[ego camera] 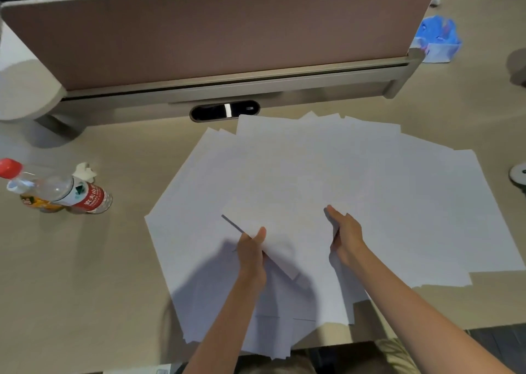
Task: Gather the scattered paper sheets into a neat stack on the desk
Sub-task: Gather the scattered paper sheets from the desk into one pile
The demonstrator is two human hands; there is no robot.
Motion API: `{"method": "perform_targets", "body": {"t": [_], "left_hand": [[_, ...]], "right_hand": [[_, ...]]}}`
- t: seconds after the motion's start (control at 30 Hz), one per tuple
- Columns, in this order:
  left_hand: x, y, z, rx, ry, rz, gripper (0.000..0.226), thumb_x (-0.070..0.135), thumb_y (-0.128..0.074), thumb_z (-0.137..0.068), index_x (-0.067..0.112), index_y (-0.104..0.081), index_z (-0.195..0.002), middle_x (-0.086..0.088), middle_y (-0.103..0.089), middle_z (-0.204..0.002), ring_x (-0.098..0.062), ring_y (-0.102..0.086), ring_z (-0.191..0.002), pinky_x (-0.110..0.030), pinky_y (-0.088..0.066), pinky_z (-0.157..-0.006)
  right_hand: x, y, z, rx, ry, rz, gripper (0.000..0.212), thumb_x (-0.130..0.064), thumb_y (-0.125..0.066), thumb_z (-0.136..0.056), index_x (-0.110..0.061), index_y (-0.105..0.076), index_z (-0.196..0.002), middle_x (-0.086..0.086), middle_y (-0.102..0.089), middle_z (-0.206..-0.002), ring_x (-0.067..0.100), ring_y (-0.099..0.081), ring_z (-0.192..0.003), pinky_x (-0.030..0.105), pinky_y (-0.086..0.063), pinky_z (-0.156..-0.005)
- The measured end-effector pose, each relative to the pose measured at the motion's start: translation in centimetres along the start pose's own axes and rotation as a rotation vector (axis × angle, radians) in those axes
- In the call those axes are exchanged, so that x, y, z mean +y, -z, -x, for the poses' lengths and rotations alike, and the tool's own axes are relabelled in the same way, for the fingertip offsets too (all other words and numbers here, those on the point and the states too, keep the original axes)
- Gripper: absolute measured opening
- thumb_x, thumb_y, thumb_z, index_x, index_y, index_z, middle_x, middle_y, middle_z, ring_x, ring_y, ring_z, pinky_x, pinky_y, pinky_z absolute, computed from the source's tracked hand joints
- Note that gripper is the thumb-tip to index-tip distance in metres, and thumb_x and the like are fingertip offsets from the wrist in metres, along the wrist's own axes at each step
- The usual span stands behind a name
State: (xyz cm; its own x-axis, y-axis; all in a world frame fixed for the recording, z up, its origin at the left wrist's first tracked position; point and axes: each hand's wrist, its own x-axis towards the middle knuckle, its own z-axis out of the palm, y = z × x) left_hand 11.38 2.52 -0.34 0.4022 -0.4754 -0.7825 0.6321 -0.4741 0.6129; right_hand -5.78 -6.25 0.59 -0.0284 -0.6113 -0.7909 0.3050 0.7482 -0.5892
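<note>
The desk [85, 274] has a plain beige top that fills most of the frame, with its near edge running along the bottom. White paper sheets [398, 203] lie fanned and overlapping across the centre and right of the frame, several hanging over the near edge at bottom centre. The left hand [252, 249] is closed on the lower left edge of a small batch of sheets [281, 220] raised off the spread, thumb on top. The right hand [345, 235] grips the right edge of the same batch, fingers curled under it. The batch casts a shadow on the papers beneath, at lower centre. A brown partition panel [216, 35] stands along the far edge of the desk across the top of the frame, on a grey rail. A dark oval cable opening [225, 111] sits in the desk just below the rail, touching the far corner of the spread. At the left of the frame a clear plastic bottle [59, 188] with a red cap and red label stands on the desk, with a crumpled white tissue [85, 171] just beside it. Beyond the panel at upper right is a bin with a blue liner [438, 40] on the floor.
</note>
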Motion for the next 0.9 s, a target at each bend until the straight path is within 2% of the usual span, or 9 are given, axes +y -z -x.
{"method": "perform_targets", "body": {"t": [0.07,0.13,0.17,0.27,0.37,0.53,0.7,0.83,0.9], "left_hand": [[0.1,0.0,0.5,-0.042,0.024,-0.005,0.005,0.006,-0.060,-0.091,0.005,-0.058,-0.095,-0.015,-0.062,-0.087,-0.025,-0.061,-0.074,-0.027,-0.051,-0.056],[0.9,0.2,0.8,-0.047,-0.008,-0.027,0.005,0.005,-0.061,-0.088,0.009,-0.058,-0.089,-0.011,-0.059,-0.079,-0.021,-0.058,-0.066,-0.024,-0.048,-0.047],[1.5,0.4,0.7,-0.021,-0.052,-0.031,0.008,0.006,-0.063,-0.085,0.011,-0.057,-0.087,-0.010,-0.055,-0.077,-0.020,-0.054,-0.062,-0.023,-0.045,-0.045],[3.8,1.6,0.2,0.121,-0.194,-0.031,0.014,0.005,-0.065,-0.082,0.010,-0.061,-0.095,-0.009,-0.057,-0.083,-0.017,-0.055,-0.064,-0.025,-0.048,-0.048],[6.2,2.7,-0.2,0.076,-0.264,-0.078,0.045,0.013,-0.069,-0.072,0.006,-0.059,-0.115,-0.015,-0.068,-0.101,-0.022,-0.064,-0.081,-0.028,-0.053,-0.062],[8.7,3.3,0.0,0.021,-0.430,-0.315,0.039,0.019,-0.059,-0.074,0.007,-0.058,-0.112,-0.014,-0.069,-0.096,-0.022,-0.062,-0.082,-0.038,-0.053,-0.078],[9.8,1.9,-0.1,-0.180,-0.280,-0.257,0.029,-0.004,-0.061,-0.090,-0.002,-0.053,-0.118,-0.016,-0.065,-0.101,-0.021,-0.066,-0.089,-0.033,-0.054,-0.089],[9.7,1.0,0.9,-0.496,-0.114,-0.378,0.019,0.024,-0.060,-0.095,0.007,-0.067,-0.097,-0.020,-0.066,-0.084,-0.032,-0.065,-0.071,-0.033,-0.051,-0.062],[9.6,0.6,1.5,-0.547,-0.012,-0.385,0.022,0.026,-0.061,-0.095,0.006,-0.068,-0.098,-0.018,-0.070,-0.091,-0.031,-0.068,-0.080,-0.032,-0.049,-0.070]], "right_hand": [[0.0,-0.4,0.0,0.082,0.003,0.113,0.019,-0.006,-0.064,-0.088,-0.017,-0.050,-0.093,0.004,-0.048,-0.080,0.017,-0.048,-0.075,0.024,-0.043,-0.092],[-0.3,-0.6,0.0,0.105,0.049,0.166,0.046,0.003,-0.060,-0.087,-0.021,-0.025,-0.069,0.000,-0.021,-0.063,0.013,-0.018,-0.056,0.013,-0.030,-0.046],[-0.5,-0.5,0.2,0.098,0.095,0.160,0.050,0.005,-0.058,-0.087,-0.022,-0.021,-0.068,0.000,-0.017,-0.061,0.012,-0.013,-0.055,0.015,-0.023,-0.040],[-1.4,0.6,0.0,0.093,0.108,0.220,0.047,0.008,-0.058,-0.086,-0.021,-0.025,-0.069,-0.001,-0.018,-0.059,0.011,-0.015,-0.049,0.019,-0.022,-0.050],[-2.6,2.0,0.0,0.072,0.144,0.314,0.023,0.010,-0.057,-0.086,-0.013,-0.051,-0.083,0.001,-0.049,-0.069,0.013,-0.044,-0.057,0.024,-0.038,-0.061],[-3.9,3.5,0.1,0.022,0.154,0.270,0.039,0.013,-0.049,-0.087,-0.013,-0.060,-0.114,-0.002,-0.065,-0.093,0.010,-0.057,-0.080,0.018,-0.043,-0.074],[-4.3,3.5,0.2,-0.020,0.119,0.318,0.045,0.010,-0.053,-0.086,-0.012,-0.060,-0.125,0.000,-0.065,-0.118,0.013,-0.060,-0.102,0.021,-0.046,-0.086],[-4.5,2.8,0.2,-0.109,0.128,0.386,0.045,0.010,-0.055,-0.084,-0.013,-0.062,-0.123,0.002,-0.068,-0.120,0.022,-0.059,-0.117,0.037,-0.041,-0.108],[-4.8,2.0,0.5,-0.198,0.131,0.460,0.047,0.009,-0.053,-0.084,-0.014,-0.062,-0.124,0.000,-0.067,-0.121,0.021,-0.058,-0.119,0.038,-0.041,-0.108]]}}
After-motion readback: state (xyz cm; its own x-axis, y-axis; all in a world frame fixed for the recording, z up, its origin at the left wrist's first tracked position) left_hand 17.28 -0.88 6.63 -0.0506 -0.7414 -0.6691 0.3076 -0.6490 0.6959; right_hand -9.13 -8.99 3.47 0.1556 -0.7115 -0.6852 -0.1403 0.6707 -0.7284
